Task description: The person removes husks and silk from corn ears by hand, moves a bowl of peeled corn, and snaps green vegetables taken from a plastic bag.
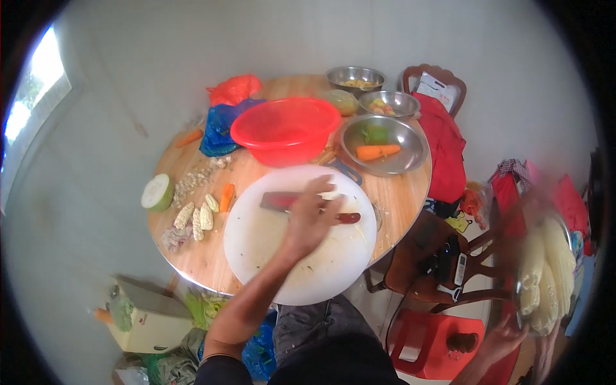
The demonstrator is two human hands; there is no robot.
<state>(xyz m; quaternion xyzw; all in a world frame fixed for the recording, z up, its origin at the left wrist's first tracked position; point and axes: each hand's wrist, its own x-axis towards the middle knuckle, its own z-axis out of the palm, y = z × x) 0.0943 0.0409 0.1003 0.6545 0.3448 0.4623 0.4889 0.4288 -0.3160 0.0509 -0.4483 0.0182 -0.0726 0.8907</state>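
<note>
My left hand (311, 221) is over the round white cutting board (289, 263), its fingers spread and slightly blurred. Beneath it lies a cleaver with a dark, broad blade (277, 201) and a reddish-brown handle (348, 218); whether the fingers touch it I cannot tell. Small pale scraps lie on the board. Far to the right, my right hand (504, 337) grips the lower edge of a metal bowl (567, 232) holding several long pale ears of corn (545, 276). The bowl is blurred and tilted. Another forearm or limb (545, 356) shows just below it; whose it is I cannot tell.
A red basin (285, 131) stands behind the board. Steel bowls hold a carrot (377, 152), a green pepper (375, 133) and other food. Corn pieces (199, 221), garlic (192, 183) and a cut gourd (157, 192) lie left. A wooden chair (420, 256) and red stool (436, 343) stand right.
</note>
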